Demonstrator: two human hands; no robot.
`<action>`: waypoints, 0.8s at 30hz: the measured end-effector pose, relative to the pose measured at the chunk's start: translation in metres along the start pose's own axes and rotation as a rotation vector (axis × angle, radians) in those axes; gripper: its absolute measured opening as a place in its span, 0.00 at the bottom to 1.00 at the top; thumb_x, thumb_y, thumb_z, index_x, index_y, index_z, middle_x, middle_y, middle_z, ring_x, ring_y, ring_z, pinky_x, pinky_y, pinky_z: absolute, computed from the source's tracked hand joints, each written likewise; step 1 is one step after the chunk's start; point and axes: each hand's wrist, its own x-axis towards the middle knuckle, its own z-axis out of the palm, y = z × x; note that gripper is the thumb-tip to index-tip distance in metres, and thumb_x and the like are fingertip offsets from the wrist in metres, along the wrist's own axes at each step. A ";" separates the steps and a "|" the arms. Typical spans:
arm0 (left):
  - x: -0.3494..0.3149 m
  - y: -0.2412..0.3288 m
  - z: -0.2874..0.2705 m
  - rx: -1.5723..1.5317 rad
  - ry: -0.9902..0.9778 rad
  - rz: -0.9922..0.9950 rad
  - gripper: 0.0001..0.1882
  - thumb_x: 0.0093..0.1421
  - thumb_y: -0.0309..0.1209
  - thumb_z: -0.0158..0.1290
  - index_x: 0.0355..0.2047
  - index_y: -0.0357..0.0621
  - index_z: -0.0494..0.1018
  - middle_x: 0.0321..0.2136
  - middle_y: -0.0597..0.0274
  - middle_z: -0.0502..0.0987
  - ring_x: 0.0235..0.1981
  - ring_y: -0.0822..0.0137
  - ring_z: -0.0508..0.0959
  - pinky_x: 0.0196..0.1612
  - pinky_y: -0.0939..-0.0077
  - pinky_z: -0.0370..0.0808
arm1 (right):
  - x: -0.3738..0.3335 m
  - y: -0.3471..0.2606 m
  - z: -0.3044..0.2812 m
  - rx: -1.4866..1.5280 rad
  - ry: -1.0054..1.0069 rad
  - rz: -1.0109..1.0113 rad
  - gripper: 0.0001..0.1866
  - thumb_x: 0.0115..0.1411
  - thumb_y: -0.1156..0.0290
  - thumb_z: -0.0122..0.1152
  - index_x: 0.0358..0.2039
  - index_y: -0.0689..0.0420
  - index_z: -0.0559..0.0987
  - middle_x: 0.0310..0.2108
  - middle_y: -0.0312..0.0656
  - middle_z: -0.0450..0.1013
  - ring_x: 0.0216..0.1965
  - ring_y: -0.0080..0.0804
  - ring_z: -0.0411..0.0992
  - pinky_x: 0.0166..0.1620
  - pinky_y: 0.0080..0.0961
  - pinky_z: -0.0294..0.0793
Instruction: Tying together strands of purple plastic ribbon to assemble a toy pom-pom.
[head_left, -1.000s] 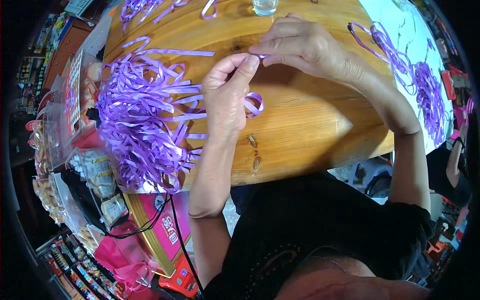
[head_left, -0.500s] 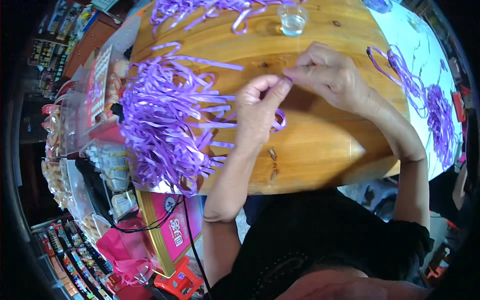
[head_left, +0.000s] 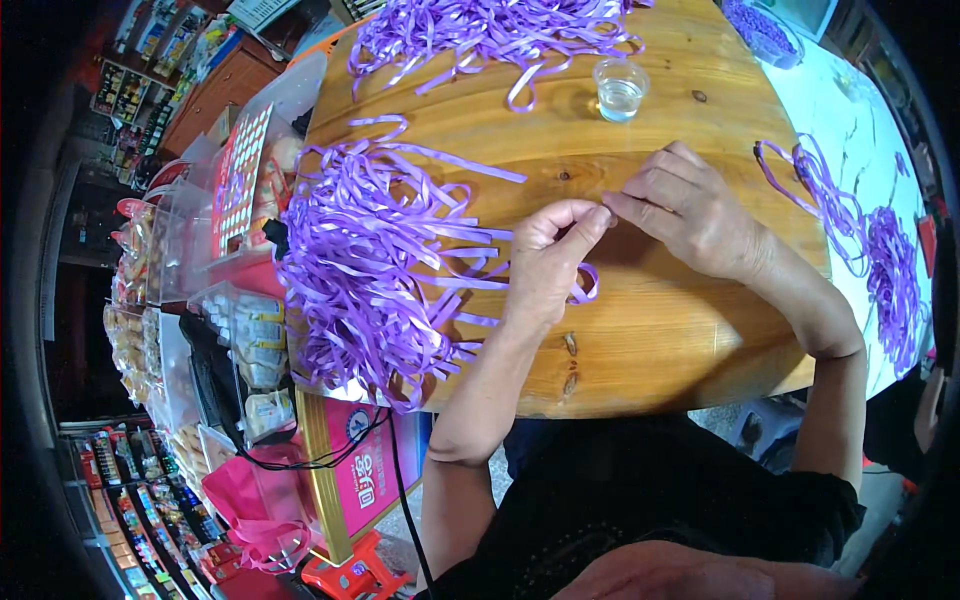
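Note:
Over the middle of the wooden table my two hands meet at the fingertips. My left hand [head_left: 550,262] is closed, thumb pressed on the index finger, pinching a purple ribbon [head_left: 591,287] whose loop shows beside the palm. My right hand [head_left: 695,215] is closed too, its thumb and fingers pinched against the left fingertips. The bit of ribbon between the fingertips is tiny and mostly hidden. Just left of my left hand lies a big heap of purple ribbons [head_left: 375,265], several loose ends reaching toward my wrist.
Another ribbon pile [head_left: 490,35] lies at the far edge of the wooden table [head_left: 690,340]. Beyond my hands stands a clear cup [head_left: 620,92] of liquid. On the white table [head_left: 840,110] at right are a ribbon bundle [head_left: 893,290] and a basket [head_left: 762,32]. Plastic boxes [head_left: 240,335] crowd the left.
The whole view has shifted, so everything sits lower and farther right in the picture. My hands stay pinched together at the ribbon with little visible change in the fingers.

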 end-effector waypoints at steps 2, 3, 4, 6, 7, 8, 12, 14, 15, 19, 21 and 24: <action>0.001 -0.001 0.001 0.010 0.003 0.050 0.05 0.57 0.27 0.55 0.31 0.37 0.76 0.26 0.69 0.76 0.28 0.80 0.72 0.33 0.85 0.69 | 0.000 0.000 -0.001 0.005 -0.003 0.016 0.18 0.39 0.73 0.58 0.34 0.66 0.77 0.26 0.41 0.69 0.29 0.37 0.69 0.32 0.32 0.68; 0.000 0.000 0.000 0.130 0.000 0.084 0.05 0.56 0.26 0.55 0.30 0.38 0.76 0.25 0.70 0.75 0.26 0.81 0.70 0.30 0.85 0.68 | 0.000 -0.001 -0.002 -0.003 0.003 0.029 0.17 0.39 0.73 0.59 0.33 0.65 0.77 0.27 0.42 0.69 0.30 0.37 0.69 0.32 0.32 0.68; -0.001 0.001 0.000 0.250 -0.002 0.118 0.04 0.56 0.26 0.55 0.29 0.38 0.76 0.23 0.71 0.74 0.24 0.81 0.69 0.27 0.85 0.67 | 0.000 -0.002 -0.002 -0.011 0.007 0.043 0.16 0.39 0.74 0.60 0.32 0.65 0.77 0.28 0.42 0.70 0.30 0.37 0.69 0.32 0.32 0.68; -0.001 0.001 -0.001 0.339 -0.016 0.193 0.04 0.55 0.25 0.56 0.30 0.37 0.76 0.23 0.71 0.73 0.25 0.81 0.70 0.29 0.85 0.68 | 0.000 -0.005 -0.004 -0.009 -0.034 0.073 0.14 0.39 0.75 0.60 0.30 0.64 0.77 0.27 0.42 0.70 0.31 0.37 0.69 0.32 0.31 0.68; -0.002 0.001 -0.002 0.430 -0.031 0.267 0.05 0.54 0.24 0.57 0.32 0.37 0.76 0.23 0.71 0.73 0.27 0.81 0.70 0.31 0.86 0.69 | 0.001 -0.006 -0.004 -0.006 -0.074 0.105 0.12 0.39 0.76 0.61 0.28 0.63 0.77 0.27 0.42 0.70 0.31 0.37 0.70 0.32 0.31 0.68; -0.003 0.001 -0.004 0.429 -0.027 0.263 0.05 0.54 0.24 0.57 0.32 0.37 0.76 0.23 0.71 0.73 0.27 0.81 0.70 0.31 0.86 0.69 | 0.001 -0.007 -0.006 -0.001 -0.077 0.104 0.12 0.39 0.76 0.61 0.28 0.63 0.77 0.27 0.42 0.70 0.31 0.37 0.70 0.32 0.31 0.68; 0.001 0.000 -0.004 0.393 -0.003 0.187 0.04 0.53 0.22 0.57 0.30 0.39 0.76 0.25 0.71 0.73 0.27 0.82 0.70 0.31 0.86 0.68 | -0.008 -0.004 -0.008 0.275 -0.178 0.313 0.05 0.47 0.79 0.61 0.27 0.61 0.77 0.26 0.42 0.71 0.31 0.35 0.70 0.34 0.29 0.69; 0.003 0.002 -0.003 0.373 0.006 0.151 0.04 0.53 0.22 0.58 0.30 0.39 0.75 0.26 0.71 0.74 0.27 0.82 0.70 0.31 0.87 0.68 | -0.013 -0.004 -0.005 0.514 -0.176 0.439 0.04 0.49 0.79 0.60 0.28 0.61 0.77 0.26 0.41 0.71 0.31 0.34 0.71 0.34 0.28 0.69; 0.003 0.003 -0.002 0.275 0.015 0.137 0.04 0.53 0.23 0.58 0.30 0.40 0.75 0.23 0.72 0.72 0.24 0.83 0.68 0.26 0.88 0.65 | -0.012 -0.007 -0.003 0.864 -0.174 0.765 0.03 0.51 0.79 0.60 0.29 0.61 0.78 0.27 0.39 0.72 0.32 0.32 0.71 0.35 0.27 0.69; 0.006 -0.001 -0.003 0.003 0.008 0.123 0.05 0.54 0.23 0.57 0.32 0.41 0.75 0.22 0.75 0.70 0.21 0.85 0.65 0.21 0.91 0.61 | -0.029 0.000 0.019 1.648 -0.029 1.097 0.07 0.53 0.76 0.60 0.35 0.60 0.79 0.30 0.37 0.74 0.31 0.26 0.68 0.35 0.25 0.67; 0.007 -0.002 -0.003 -0.069 0.003 0.107 0.05 0.54 0.23 0.56 0.32 0.41 0.75 0.23 0.75 0.70 0.20 0.85 0.64 0.21 0.91 0.59 | -0.029 0.000 0.027 1.968 0.108 0.999 0.12 0.55 0.72 0.58 0.40 0.59 0.78 0.30 0.38 0.73 0.30 0.25 0.66 0.36 0.22 0.64; 0.009 -0.009 -0.005 -0.201 0.015 0.087 0.05 0.54 0.23 0.56 0.33 0.40 0.74 0.24 0.75 0.70 0.19 0.86 0.63 0.20 0.91 0.57 | -0.026 -0.006 0.033 2.019 0.186 1.009 0.13 0.56 0.73 0.58 0.43 0.59 0.78 0.31 0.37 0.73 0.32 0.26 0.66 0.37 0.23 0.64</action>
